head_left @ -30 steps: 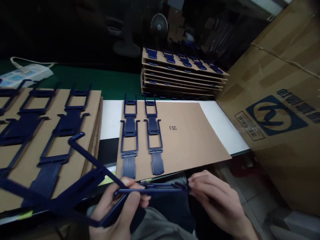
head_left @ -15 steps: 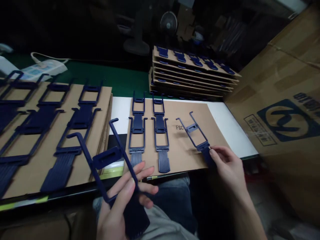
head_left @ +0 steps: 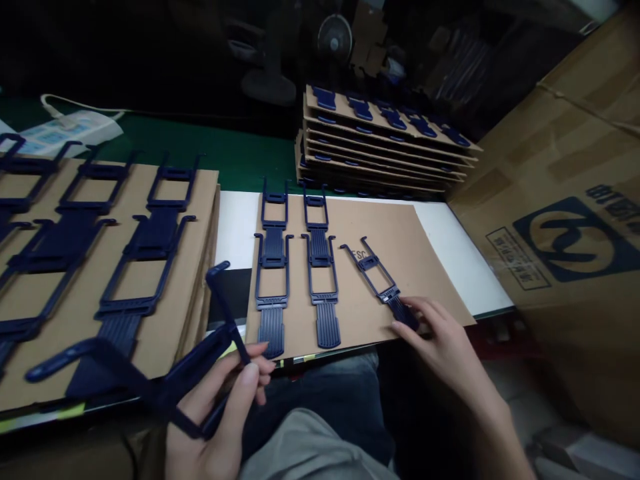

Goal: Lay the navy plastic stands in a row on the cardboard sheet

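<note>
In my left hand [head_left: 225, 400] is a dark blue plastic bracket [head_left: 200, 353], tilted, its two hooked prongs pointing up and left; its lower part is hidden behind the fingers. My right hand [head_left: 437, 343] grips the ribbed tail of another blue plastic bracket [head_left: 379, 277], which lies slanted low over the brown cardboard sheet [head_left: 425, 267]. To its left, two columns of overlapping brackets [head_left: 273, 267] [head_left: 320, 267] lie on the same sheet, with prongs facing away from me and ribbed tails toward me.
More blue brackets [head_left: 145, 260] cover a cardboard stack [head_left: 195, 287] at left. A layered pile of cardboard sheets [head_left: 380, 147] with brackets between stands at the back. A big carton [head_left: 565, 200] rises at right. Behind are a power strip [head_left: 75, 130] and a fan [head_left: 335, 41].
My right hand has lowered its bracket toward the cardboard, moving it slightly left and nearer me. My left hand has shifted left, and its bracket now tips toward the left.
</note>
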`<state>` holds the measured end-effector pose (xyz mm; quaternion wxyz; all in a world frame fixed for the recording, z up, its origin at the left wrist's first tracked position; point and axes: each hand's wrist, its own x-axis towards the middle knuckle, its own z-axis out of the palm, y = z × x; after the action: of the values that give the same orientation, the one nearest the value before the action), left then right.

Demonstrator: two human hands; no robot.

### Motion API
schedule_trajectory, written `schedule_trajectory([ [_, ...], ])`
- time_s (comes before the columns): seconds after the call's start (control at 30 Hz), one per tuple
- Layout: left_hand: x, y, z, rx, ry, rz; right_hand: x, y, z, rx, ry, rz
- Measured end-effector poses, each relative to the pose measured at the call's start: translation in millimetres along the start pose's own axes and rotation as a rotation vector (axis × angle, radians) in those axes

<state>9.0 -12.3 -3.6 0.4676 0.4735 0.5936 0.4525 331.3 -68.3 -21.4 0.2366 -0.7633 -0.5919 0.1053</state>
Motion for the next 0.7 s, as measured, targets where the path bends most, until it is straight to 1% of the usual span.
schedule_trajectory([
  [0.1, 10, -19, -11.3, 0.259, -0.068, 0.316, -5, 3, -5, -0.004, -0.073, -0.045],
  [0.17, 17, -29, -15.8, 0.358, -0.095, 0.509, -4, 5, -6, -0.011, -0.086, -0.054],
  [0.23, 22, -34, -17.5, 0.413, -0.106, 0.642, 1, 4, -4, -0.021, -0.103, -0.043],
  [0.3, 26, -37, -17.6, 0.458, -0.119, 0.733, 9, 1, -1, -0.038, -0.114, -0.034],
  [0.37, 27, -37, -17.2, 0.480, -0.127, 0.791, 19, -5, 4, -0.047, -0.112, -0.042],
  [0.4, 27, -37, -16.9, 0.484, -0.125, 0.797, 25, -8, 6, -0.052, -0.107, -0.049],
  [0.47, 27, -38, -16.6, 0.485, -0.113, 0.777, 38, -13, 11, -0.063, -0.104, -0.069],
  [0.57, 28, -42, -17.6, 0.497, -0.092, 0.754, 58, -20, 17, -0.087, -0.141, -0.092],
  [0.7, 28, -53, -21.7, 0.546, -0.108, 0.746, 83, -30, 21, -0.120, -0.189, -0.143],
])
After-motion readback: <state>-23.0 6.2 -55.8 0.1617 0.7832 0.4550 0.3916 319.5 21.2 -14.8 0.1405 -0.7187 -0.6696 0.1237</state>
